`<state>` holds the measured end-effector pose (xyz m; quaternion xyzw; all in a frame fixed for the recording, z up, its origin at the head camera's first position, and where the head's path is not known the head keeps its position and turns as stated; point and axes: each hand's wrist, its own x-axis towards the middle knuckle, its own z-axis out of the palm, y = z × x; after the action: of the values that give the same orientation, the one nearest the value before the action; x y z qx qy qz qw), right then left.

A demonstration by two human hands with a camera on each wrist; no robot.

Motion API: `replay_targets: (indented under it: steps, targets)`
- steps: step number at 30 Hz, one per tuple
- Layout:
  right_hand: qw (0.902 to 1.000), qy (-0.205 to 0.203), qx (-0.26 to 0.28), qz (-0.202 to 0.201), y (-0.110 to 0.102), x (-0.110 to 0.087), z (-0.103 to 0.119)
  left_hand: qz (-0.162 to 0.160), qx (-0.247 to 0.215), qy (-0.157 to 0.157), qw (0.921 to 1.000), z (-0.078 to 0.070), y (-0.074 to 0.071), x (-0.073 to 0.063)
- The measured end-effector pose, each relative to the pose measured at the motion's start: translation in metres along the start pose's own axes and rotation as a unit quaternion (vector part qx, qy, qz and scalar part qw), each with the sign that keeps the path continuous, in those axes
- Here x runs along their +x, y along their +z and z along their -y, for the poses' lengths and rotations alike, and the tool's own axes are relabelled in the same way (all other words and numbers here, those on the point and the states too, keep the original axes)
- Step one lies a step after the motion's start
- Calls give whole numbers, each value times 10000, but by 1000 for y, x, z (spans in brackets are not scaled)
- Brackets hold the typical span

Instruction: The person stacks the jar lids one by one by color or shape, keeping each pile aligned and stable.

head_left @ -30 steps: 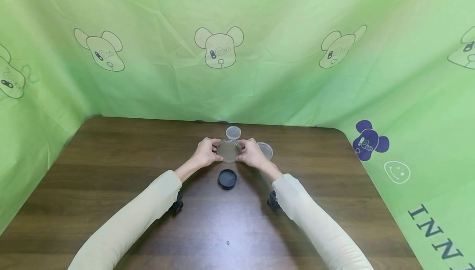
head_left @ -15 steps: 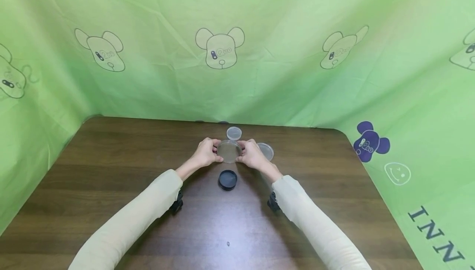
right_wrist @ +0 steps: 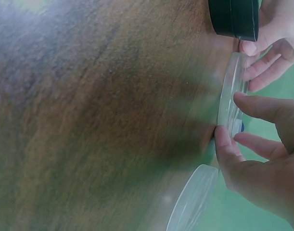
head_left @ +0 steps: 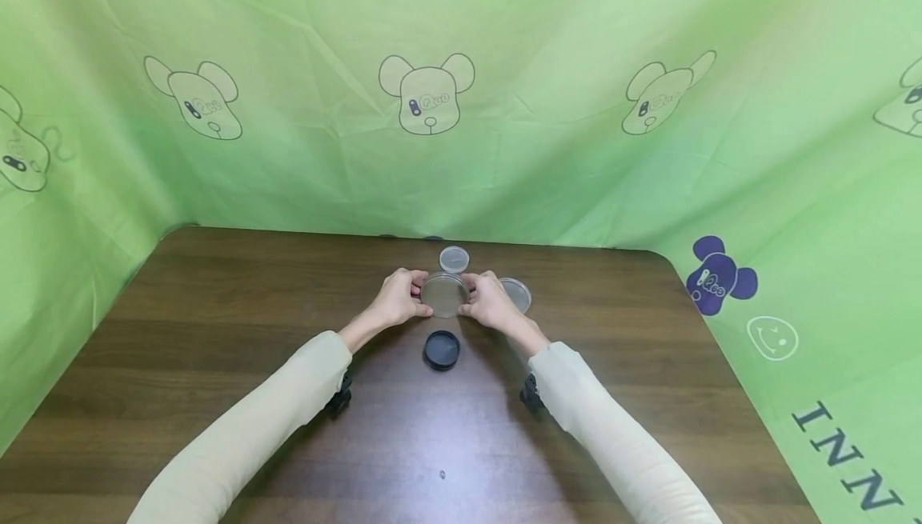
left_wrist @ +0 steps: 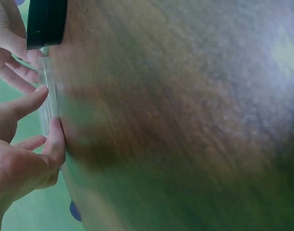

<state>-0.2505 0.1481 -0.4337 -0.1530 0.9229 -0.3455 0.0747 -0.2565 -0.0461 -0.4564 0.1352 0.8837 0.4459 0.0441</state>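
Both hands meet at a clear round petri dish [head_left: 444, 294] at the middle back of the table. My left hand [head_left: 394, 298] grips its left edge between thumb and fingers; my right hand [head_left: 491, 300] grips the right edge the same way. In the left wrist view the clear dish [left_wrist: 46, 72] lies flat, at or very near the tabletop. The right wrist view shows its thin side wall [right_wrist: 228, 91]. Nearer the body stands a low black round container [head_left: 442, 350]. A smaller clear round dish [head_left: 454, 258] sits just behind the gripped one.
Beside the right hand, partly hidden by it, lies another clear round dish [head_left: 517, 294]. The brown wooden table [head_left: 238, 332] carries a tiny speck [head_left: 442, 474] near the front. Green printed cloth [head_left: 533, 180] hangs behind and along both sides.
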Motion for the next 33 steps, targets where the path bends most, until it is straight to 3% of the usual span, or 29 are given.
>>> replay_targets:
  steps: [11,19,28,33]
  targets:
    - [9997,-102,24,-219,1,-7,3,-137,-496,-173,9985,-1,1,-7]
    - [9979,-168,159,-600,-15,-23,2,-349,-571,-303,9973,0,3,-11]
    - [9955,-149,239,-905,-42,-39,-25,-664,-384,-195,9969,-1,3,-15]
    - [9950,-179,354,-916,-52,-46,-42,-1046,-396,-132,9936,-6,2,-16]
